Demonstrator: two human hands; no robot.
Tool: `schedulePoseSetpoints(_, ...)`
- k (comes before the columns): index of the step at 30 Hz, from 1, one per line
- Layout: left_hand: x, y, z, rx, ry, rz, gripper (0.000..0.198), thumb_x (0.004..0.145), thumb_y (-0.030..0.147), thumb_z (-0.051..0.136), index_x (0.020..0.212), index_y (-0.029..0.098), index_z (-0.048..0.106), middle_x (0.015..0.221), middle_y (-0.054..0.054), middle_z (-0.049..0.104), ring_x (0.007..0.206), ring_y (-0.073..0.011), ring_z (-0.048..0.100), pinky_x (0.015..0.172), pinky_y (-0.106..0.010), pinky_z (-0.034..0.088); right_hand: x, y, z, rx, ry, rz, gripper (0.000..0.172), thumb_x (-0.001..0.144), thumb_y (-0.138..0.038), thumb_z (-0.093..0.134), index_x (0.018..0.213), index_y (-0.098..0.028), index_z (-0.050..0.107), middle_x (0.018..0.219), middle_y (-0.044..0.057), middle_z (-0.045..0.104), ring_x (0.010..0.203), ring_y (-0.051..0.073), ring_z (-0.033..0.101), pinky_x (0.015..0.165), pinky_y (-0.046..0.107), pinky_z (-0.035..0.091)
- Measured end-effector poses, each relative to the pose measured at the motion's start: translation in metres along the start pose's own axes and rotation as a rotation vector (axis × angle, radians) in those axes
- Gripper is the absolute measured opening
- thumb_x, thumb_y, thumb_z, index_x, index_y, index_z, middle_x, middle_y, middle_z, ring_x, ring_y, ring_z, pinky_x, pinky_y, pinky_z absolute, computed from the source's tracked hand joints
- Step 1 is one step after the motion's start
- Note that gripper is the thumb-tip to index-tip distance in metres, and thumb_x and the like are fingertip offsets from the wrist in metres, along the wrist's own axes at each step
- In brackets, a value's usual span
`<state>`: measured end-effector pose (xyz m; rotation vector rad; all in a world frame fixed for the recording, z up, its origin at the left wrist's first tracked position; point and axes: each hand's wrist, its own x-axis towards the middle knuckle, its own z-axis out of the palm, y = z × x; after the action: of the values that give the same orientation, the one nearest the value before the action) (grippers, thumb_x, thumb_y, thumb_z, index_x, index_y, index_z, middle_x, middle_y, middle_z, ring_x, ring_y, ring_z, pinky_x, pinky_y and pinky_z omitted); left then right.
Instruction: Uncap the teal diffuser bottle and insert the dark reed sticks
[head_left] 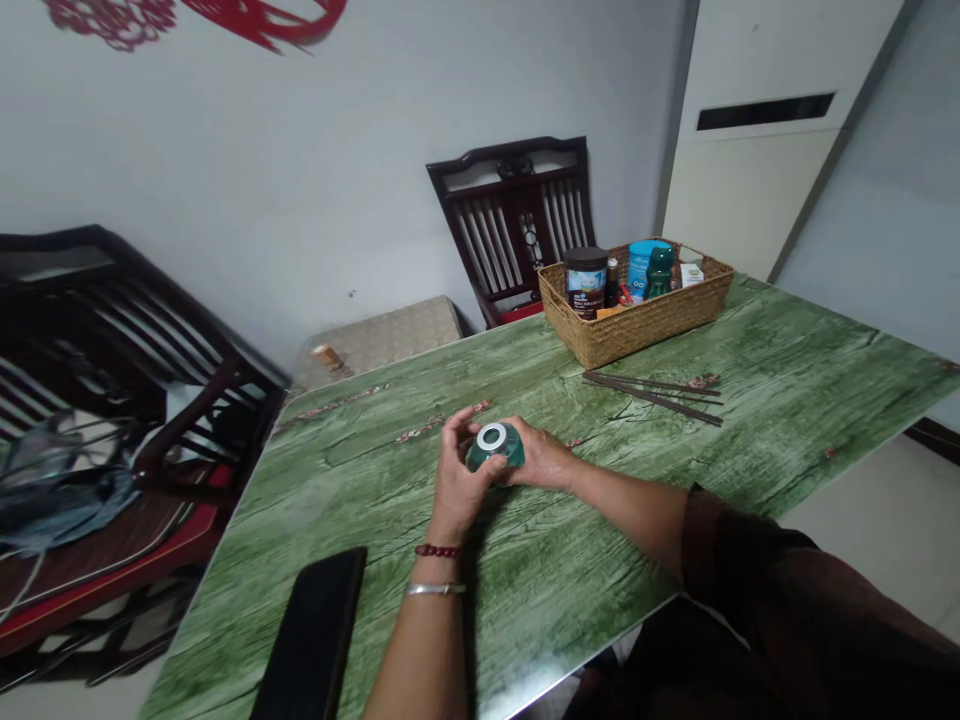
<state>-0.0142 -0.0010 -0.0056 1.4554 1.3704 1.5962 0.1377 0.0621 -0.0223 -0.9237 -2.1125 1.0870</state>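
A small green glass-like bottle or jar (pixel 508 447) with a white ring around its round opening is held between both hands over the middle of the table. My left hand (pixel 459 477), with a red bead bracelet and a silver bangle on its wrist, grips it from the left, thumb in front near the ring. From the right, my right hand (pixel 538 456) wraps around the other side. The underside of the green object is hidden by the hands.
Several dark sticks (pixel 652 393) lie on the green table (pixel 585 540). Behind them stands a wicker basket (pixel 645 330) holding tubs and bottles. A black phone-like slab (pixel 315 635) lies at the near left. Dark wooden chairs (pixel 517 225) stand beyond the table.
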Motion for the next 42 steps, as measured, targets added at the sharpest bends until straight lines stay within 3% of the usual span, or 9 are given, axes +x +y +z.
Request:
schedulePoseSetpoints(3, -0.003, 0.006, 0.002, -0.103, -0.005, 0.017, 0.088, 0.077, 0.075, 0.065, 0.148, 0.027, 0.045, 0.146, -0.015, 0.053, 0.141, -0.0321, 0.046, 0.115, -0.047, 0.036, 0.001, 0.000, 0.000, -0.006, 0.023, -0.013, 0.083, 0.061, -0.038, 0.090, 0.132, -0.023, 0.051, 0.117, 0.007, 0.070, 0.107, 0.028, 0.067, 0.087, 0.036, 0.051)
schedulePoseSetpoints(6, -0.005, 0.011, 0.002, -0.162, -0.050, -0.030, 0.084, 0.087, 0.078, 0.048, 0.152, 0.025, 0.041, 0.139, -0.016, 0.061, 0.135, -0.0308, 0.053, 0.117, -0.049, 0.034, 0.001, 0.001, 0.001, -0.026, 0.021, 0.004, 0.083, 0.061, -0.039, 0.090, 0.132, -0.023, 0.050, 0.117, 0.007, 0.070, 0.107, 0.029, 0.067, 0.089, 0.039, 0.051)
schedulePoseSetpoints(10, -0.002, 0.006, -0.006, -0.168, 0.082, -0.023, 0.063, 0.092, 0.070, 0.048, 0.138, 0.026, 0.055, 0.106, -0.009, 0.070, 0.110, -0.0244, 0.065, 0.110, -0.045, 0.042, 0.000, 0.002, 0.001, -0.016, 0.011, -0.007, 0.084, 0.063, -0.039, 0.090, 0.134, -0.024, 0.049, 0.119, 0.008, 0.069, 0.110, 0.029, 0.067, 0.091, 0.039, 0.051)
schedulePoseSetpoints(13, 0.000, -0.001, -0.010, -0.172, 0.167, 0.003, 0.053, 0.094, 0.067, 0.048, 0.131, 0.029, 0.059, 0.108, -0.006, 0.067, 0.114, -0.0218, 0.062, 0.109, -0.040, 0.043, 0.000, 0.002, 0.000, -0.016, 0.002, -0.010, 0.086, 0.063, -0.040, 0.089, 0.136, -0.022, 0.048, 0.121, 0.010, 0.069, 0.113, 0.030, 0.066, 0.092, 0.040, 0.050)
schedulePoseSetpoints(18, -0.003, -0.001, -0.002, -0.188, 0.039, -0.042, 0.068, 0.091, 0.070, 0.049, 0.147, 0.031, 0.044, 0.144, -0.012, 0.057, 0.139, -0.0275, 0.050, 0.114, -0.045, 0.039, 0.000, 0.001, 0.000, -0.021, 0.015, -0.009, 0.085, 0.063, -0.038, 0.089, 0.136, -0.023, 0.048, 0.122, 0.008, 0.068, 0.113, 0.030, 0.066, 0.094, 0.041, 0.049)
schedulePoseSetpoints(24, -0.003, 0.002, -0.003, -0.150, -0.019, -0.046, 0.068, 0.094, 0.068, 0.047, 0.146, 0.025, 0.046, 0.122, -0.012, 0.068, 0.115, -0.0256, 0.064, 0.109, -0.045, 0.043, -0.001, -0.001, -0.002, -0.020, 0.001, -0.010, 0.081, 0.064, -0.037, 0.089, 0.133, -0.021, 0.049, 0.121, 0.010, 0.068, 0.111, 0.030, 0.066, 0.090, 0.039, 0.050)
schedulePoseSetpoints(28, -0.003, -0.003, -0.005, -0.196, 0.039, -0.016, 0.068, 0.090, 0.068, 0.054, 0.145, 0.028, 0.048, 0.134, -0.011, 0.061, 0.131, -0.0270, 0.055, 0.112, -0.043, 0.041, -0.001, -0.001, -0.002, -0.025, 0.000, -0.011, 0.084, 0.064, -0.038, 0.089, 0.135, -0.021, 0.048, 0.122, 0.010, 0.068, 0.111, 0.030, 0.066, 0.091, 0.039, 0.050)
schedulePoseSetpoints(34, -0.004, 0.000, -0.002, -0.124, -0.139, -0.039, 0.077, 0.080, 0.044, 0.078, 0.147, 0.027, 0.044, 0.139, -0.013, 0.062, 0.130, -0.0276, 0.057, 0.111, -0.043, 0.042, -0.002, -0.002, -0.002, -0.025, -0.002, 0.006, 0.077, 0.066, -0.038, 0.088, 0.131, -0.020, 0.051, 0.116, 0.009, 0.070, 0.103, 0.028, 0.068, 0.084, 0.036, 0.051)
schedulePoseSetpoints(42, 0.004, 0.000, 0.007, -0.009, 0.092, 0.040, 0.067, 0.062, 0.031, 0.090, 0.120, 0.025, 0.059, 0.116, -0.005, 0.065, 0.107, -0.0198, 0.064, 0.097, -0.034, 0.050, -0.002, -0.002, -0.002, -0.001, -0.007, -0.017, 0.079, 0.065, -0.035, 0.088, 0.133, -0.022, 0.050, 0.122, 0.008, 0.069, 0.107, 0.026, 0.067, 0.087, 0.036, 0.050)
